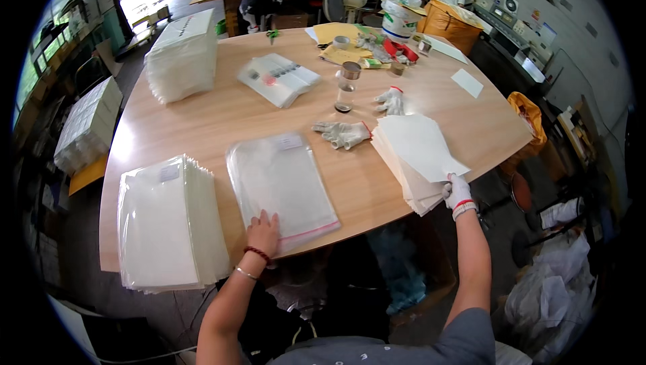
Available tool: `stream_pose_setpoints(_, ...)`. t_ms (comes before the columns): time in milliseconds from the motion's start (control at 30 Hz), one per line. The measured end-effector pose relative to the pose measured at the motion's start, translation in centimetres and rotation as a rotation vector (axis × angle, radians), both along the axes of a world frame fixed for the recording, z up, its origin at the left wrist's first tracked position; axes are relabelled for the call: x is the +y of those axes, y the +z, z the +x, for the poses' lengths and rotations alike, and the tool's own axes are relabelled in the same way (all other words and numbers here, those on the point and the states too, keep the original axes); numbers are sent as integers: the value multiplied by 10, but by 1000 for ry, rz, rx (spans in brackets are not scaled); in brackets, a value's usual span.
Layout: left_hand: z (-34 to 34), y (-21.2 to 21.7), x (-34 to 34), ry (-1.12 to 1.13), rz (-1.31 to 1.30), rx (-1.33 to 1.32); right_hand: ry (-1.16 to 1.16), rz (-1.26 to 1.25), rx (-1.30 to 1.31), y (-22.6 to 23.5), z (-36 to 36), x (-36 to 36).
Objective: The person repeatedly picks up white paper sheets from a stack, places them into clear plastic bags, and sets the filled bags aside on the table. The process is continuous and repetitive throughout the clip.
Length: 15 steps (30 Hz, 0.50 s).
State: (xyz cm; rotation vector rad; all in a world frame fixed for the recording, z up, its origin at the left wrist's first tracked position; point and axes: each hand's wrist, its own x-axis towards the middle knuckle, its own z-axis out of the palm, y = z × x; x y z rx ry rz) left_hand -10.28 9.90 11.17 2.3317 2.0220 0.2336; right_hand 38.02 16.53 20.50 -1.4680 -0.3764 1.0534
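On the wooden table (229, 122), near edge: left hand (263, 231), bare, lies flat with fingers spread on the lower corner of a clear bag (281, 186), pressing it to the surface. Right hand (458, 192), in a white glove, pinches the top sheet at the near corner of a paper stack (416, 156) at the table's right edge. Stack of filled bags (168, 223) sits just left of the clear bag. Two loose gloves (343, 133) lie behind it, near a small jar (346, 86).

Bright, even light — edges bend, corners perhaps vignetted.
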Motion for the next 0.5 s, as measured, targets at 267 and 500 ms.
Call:
stream_pose_setpoints(267, -23, -12, 28, -2, 98, -58, 303, 268, -297, 21, -97, -115)
stream_pose_setpoints(500, -31, -12, 24, 0, 131, -245, 624, -21, 257, -24, -152, -211)
